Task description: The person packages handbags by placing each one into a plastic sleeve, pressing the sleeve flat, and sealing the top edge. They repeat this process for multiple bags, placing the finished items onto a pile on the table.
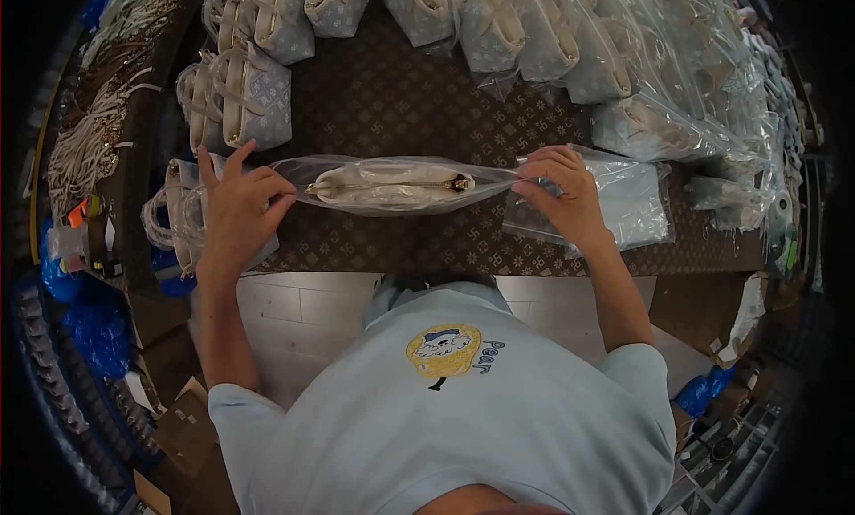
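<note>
A cream handbag (392, 187) with a gold zip stands inside a clear plastic bag (356, 205), which is stretched open sideways over the table's near part. My left hand (240, 203) pinches the plastic bag's left corner between thumb and finger, the other fingers raised. At the opposite corner, my right hand (563, 190) pinches the plastic bag too. Beneath and beside my right hand lies a stack of flat clear plastic bags (628, 203). Just left of my left hand stand pale handbags (183, 208), partly hidden by it.
Unwrapped patterned handbags (267, 97) stand at the back left of the brown patterned table (356, 97). Several plastic-wrapped handbags (570, 52) crowd the back right. Cream straps (89, 159) hang in a bunch at far left. Cardboard boxes (187, 426) sit below on the left.
</note>
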Demonstrator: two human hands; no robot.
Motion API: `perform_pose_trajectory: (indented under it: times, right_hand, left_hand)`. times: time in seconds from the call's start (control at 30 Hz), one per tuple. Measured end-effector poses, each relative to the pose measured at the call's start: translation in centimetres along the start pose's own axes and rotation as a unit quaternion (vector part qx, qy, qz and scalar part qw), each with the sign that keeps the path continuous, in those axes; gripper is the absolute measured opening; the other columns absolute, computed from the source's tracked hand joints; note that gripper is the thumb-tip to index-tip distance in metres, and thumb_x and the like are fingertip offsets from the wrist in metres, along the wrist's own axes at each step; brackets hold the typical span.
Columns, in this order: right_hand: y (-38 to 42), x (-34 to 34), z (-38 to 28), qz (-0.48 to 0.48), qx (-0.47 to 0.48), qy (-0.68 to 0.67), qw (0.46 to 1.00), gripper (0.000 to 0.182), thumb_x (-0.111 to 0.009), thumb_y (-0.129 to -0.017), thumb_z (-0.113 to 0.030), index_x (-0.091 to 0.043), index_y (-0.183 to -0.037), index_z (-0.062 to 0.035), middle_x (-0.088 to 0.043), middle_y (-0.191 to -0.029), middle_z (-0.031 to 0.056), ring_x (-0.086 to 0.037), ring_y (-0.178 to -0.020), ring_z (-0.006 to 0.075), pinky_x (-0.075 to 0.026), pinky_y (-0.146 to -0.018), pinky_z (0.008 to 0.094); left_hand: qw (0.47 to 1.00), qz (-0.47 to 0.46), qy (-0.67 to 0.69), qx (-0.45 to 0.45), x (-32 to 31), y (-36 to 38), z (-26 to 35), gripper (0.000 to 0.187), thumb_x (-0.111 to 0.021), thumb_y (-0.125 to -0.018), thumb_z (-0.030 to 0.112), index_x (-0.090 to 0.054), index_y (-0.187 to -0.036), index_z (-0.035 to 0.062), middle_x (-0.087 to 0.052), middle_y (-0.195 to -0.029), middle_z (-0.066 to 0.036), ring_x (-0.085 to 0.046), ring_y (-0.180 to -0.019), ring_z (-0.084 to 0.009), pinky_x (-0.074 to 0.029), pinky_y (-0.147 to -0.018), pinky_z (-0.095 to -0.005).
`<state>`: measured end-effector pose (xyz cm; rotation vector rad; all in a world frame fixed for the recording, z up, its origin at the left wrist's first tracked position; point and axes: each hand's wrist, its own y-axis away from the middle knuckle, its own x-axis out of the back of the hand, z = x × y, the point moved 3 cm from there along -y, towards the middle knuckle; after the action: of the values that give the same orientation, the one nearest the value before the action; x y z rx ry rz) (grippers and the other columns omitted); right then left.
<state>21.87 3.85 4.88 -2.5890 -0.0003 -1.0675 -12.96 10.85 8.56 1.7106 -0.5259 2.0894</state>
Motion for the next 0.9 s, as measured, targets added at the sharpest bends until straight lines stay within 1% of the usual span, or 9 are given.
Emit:
perform_pose_trajectory:
  times: [0.27,0.37,0.47,0.53,0.6,0.67,0.7,0.77,0.9]
  right_hand:
    - [-0.3,-0.3,-0.2,-0.01,0.045,-0.017,0.999,0.013,-0.075,-0.069,-0.012,-0.066,-0.078,-0.0096,-0.064,-0.077,0.0005,-0.057,-0.086,0.0194,-0.039,-0.081,0.0326]
    - [-0.3,-0.5,0.6,-0.006,0.015,-0.046,0.999,0.011,-0.073,-0.069,-0.01,-0.064,-0.074,-0.0089,-0.063,-0.075,-0.0002,-0.057,-0.083,0.019,-0.039,-0.08,0.0323]
    - [-0.4,-0.8,0.2,-0.016,0.058,-0.065,0.996,0.01,-0.072,-0.07,-0.008,-0.062,-0.072,-0.0078,-0.062,-0.073,0.0004,-0.056,-0.081,0.0198,-0.039,-0.08,0.0324]
    - [-0.2,-0.5,0.9,0.004,0.007,-0.103,0.995,0.009,-0.07,-0.072,-0.008,-0.062,-0.073,-0.0077,-0.062,-0.073,0.0016,-0.055,-0.081,0.021,-0.039,-0.08,0.033]
    - [-0.1,-0.7,0.3,-0.003,0.013,-0.099,0.995,0.008,-0.069,-0.073,-0.007,-0.061,-0.074,-0.0075,-0.062,-0.075,0.0026,-0.056,-0.081,0.0218,-0.039,-0.08,0.0335]
    - [-0.3,-0.7,0.1,-0.008,0.024,-0.091,0.996,0.007,-0.068,-0.074,-0.007,-0.061,-0.075,-0.0073,-0.062,-0.076,0.0035,-0.056,-0.082,0.0226,-0.039,-0.08,0.034]
    - [-0.1,-0.5,0.1,-0.002,0.034,-0.078,0.996,0.007,-0.067,-0.074,-0.006,-0.061,-0.077,-0.0072,-0.062,-0.077,0.0042,-0.056,-0.082,0.0232,-0.039,-0.08,0.0345]
    - [0.0,-0.1,0.3,0.007,0.042,-0.064,0.997,0.007,-0.066,-0.075,-0.006,-0.061,-0.079,-0.0071,-0.062,-0.079,0.0049,-0.056,-0.082,0.0237,-0.039,-0.08,0.0349]
    - [0.4,-0.1,0.4,0.012,0.06,-0.042,0.997,0.008,-0.066,-0.074,-0.006,-0.059,-0.077,-0.0068,-0.062,-0.079,0.006,-0.057,-0.083,0.024,-0.039,-0.08,0.0353]
  left_hand:
    - [1.0,0.01,-0.026,0.011,0.5,0.3,-0.1,0.003,-0.068,-0.073,0.013,-0.068,-0.077,0.0134,-0.064,-0.079,0.002,-0.045,-0.119,-0.0276,-0.001,-0.108,-0.0569]
    - [0.999,-0.007,-0.004,0.047,0.8,0.1,-1.3,0.004,-0.069,-0.072,0.015,-0.068,-0.076,0.0132,-0.065,-0.08,0.002,-0.045,-0.119,-0.0269,-0.001,-0.108,-0.0561]
    - [0.995,-0.055,-0.008,0.084,0.6,-0.6,-1.6,0.014,-0.071,-0.07,0.016,-0.067,-0.084,0.014,-0.064,-0.09,0.002,-0.045,-0.119,-0.0254,0.0,-0.109,-0.0544]
    - [0.996,0.085,-0.028,0.005,1.9,-2.2,2.8,0.027,-0.072,-0.07,0.023,-0.065,-0.094,0.0125,-0.063,-0.1,0.0,-0.047,-0.115,-0.0258,-0.003,-0.108,-0.0569]
    - [0.987,0.106,0.049,-0.109,1.0,-4.2,10.2,0.034,-0.072,-0.07,0.025,-0.063,-0.101,0.0138,-0.06,-0.105,-0.001,-0.049,-0.111,-0.0242,-0.006,-0.107,-0.0589]
    - [0.965,0.108,0.142,-0.192,-2.7,-5.9,15.0,0.022,-0.07,-0.072,0.024,-0.066,-0.092,0.014,-0.062,-0.093,0.001,-0.052,-0.105,-0.0207,-0.008,-0.106,-0.0604]
    - [0.965,0.109,0.144,-0.191,-4.1,-6.4,15.6,0.022,-0.07,-0.072,0.024,-0.066,-0.092,0.014,-0.062,-0.093,0.001,-0.052,-0.105,-0.0207,-0.008,-0.106,-0.0604]
    - [0.959,0.092,0.172,-0.206,-6.0,-7.5,16.5,0.012,-0.068,-0.074,0.023,-0.068,-0.082,0.0133,-0.063,-0.08,0.002,-0.054,-0.099,-0.0175,-0.01,-0.105,-0.0616]
    - [0.955,0.102,0.188,-0.206,-5.8,-7.8,16.8,0.009,-0.066,-0.075,0.021,-0.068,-0.075,0.0123,-0.061,-0.071,0.003,-0.054,-0.094,-0.0159,-0.011,-0.105,-0.0613]
